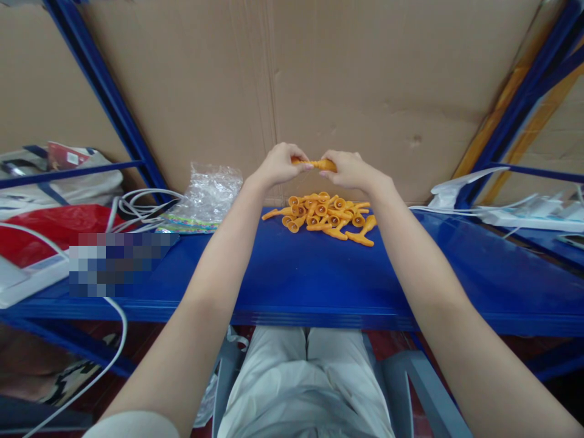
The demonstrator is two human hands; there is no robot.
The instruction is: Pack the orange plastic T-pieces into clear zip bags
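Observation:
Both my hands are raised above the back of the table, in front of the cardboard. Between them is an orange plastic piece [316, 164], held level, with a ridged or twisted middle. My left hand [281, 164] pinches its left end, and my right hand [350, 168] grips its right end. The fingers cover both ends, so its full shape is hidden. Just below the hands lies a heap of similar orange plastic pieces [322, 213]. Several show a round, cup-like opening with a small shiny spot inside, and some have tapered stems.
The blue table [328, 280] stands against a cardboard wall [356, 85] between blue metal posts. At left are clear plastic bags [214, 191], white cables [141, 204] and a red bag [86, 222]. White power strips [533, 213] lie at right.

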